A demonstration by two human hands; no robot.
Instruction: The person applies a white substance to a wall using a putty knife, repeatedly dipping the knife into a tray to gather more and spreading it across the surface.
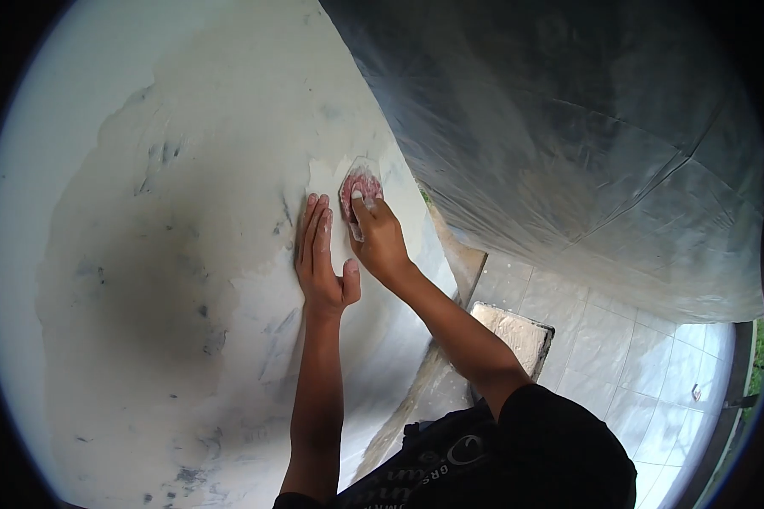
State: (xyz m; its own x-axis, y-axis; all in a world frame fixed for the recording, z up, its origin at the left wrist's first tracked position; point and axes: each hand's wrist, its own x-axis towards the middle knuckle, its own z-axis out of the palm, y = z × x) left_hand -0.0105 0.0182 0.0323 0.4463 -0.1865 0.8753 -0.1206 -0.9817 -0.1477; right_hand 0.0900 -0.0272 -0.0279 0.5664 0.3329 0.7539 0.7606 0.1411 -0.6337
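Note:
A pale wall [255, 170] with patchy filler and dark smudges fills the left and middle of the view. My right hand [379, 237] is closed around a reddish, white-smeared pad with a clear plastic edge [363, 181], which lies against the wall near its right edge. Its exact kind is hard to make out. Just to the left, my left hand [321, 263] rests on the wall, fingers stretched upward and thumb apart, holding nothing. Whitish powder or paste marks its fingertips.
A large grey plastic sheet [586, 161] hangs along the right side. Below it lies a tiled floor [603, 339] with pale splashes. A tray-like container with whitish contents [511, 331] sits beside my right forearm. Greenery [761, 352] shows at the far right.

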